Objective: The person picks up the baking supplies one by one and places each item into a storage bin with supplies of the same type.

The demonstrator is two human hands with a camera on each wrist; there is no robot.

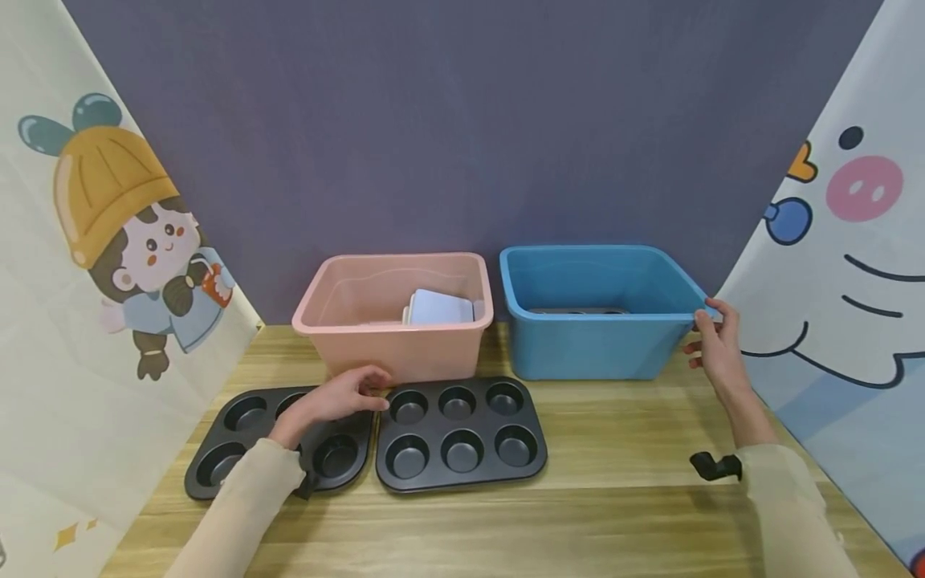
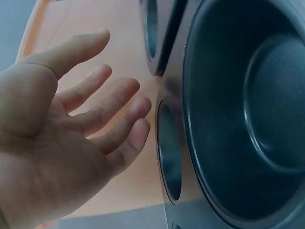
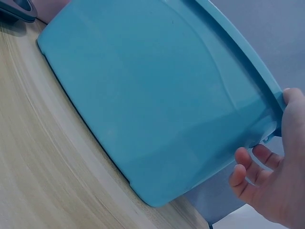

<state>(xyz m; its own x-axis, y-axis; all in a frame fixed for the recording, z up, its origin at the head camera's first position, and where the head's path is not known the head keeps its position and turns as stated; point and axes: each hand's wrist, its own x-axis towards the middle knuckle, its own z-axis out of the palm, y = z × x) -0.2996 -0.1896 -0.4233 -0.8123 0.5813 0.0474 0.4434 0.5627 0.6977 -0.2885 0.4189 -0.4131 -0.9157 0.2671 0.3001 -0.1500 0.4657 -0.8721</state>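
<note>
Over the right part of the left black muffin tin hovers my left hand, its fingers loosely bent with nothing between them, as the left wrist view confirms. A second black muffin tin lies just right of it on the table. My right hand grips the front right corner of a blue bin. In the right wrist view, the thumb is on the bin's rim while several fingers curl below it. Inside the bin, only a strip of a dark tray shows.
Left of the blue bin stands a pink bin, behind the tins. It holds a pale blue box-like thing and something white, partly hidden. A wooden table carries everything; a dark wall and printed side panels enclose it.
</note>
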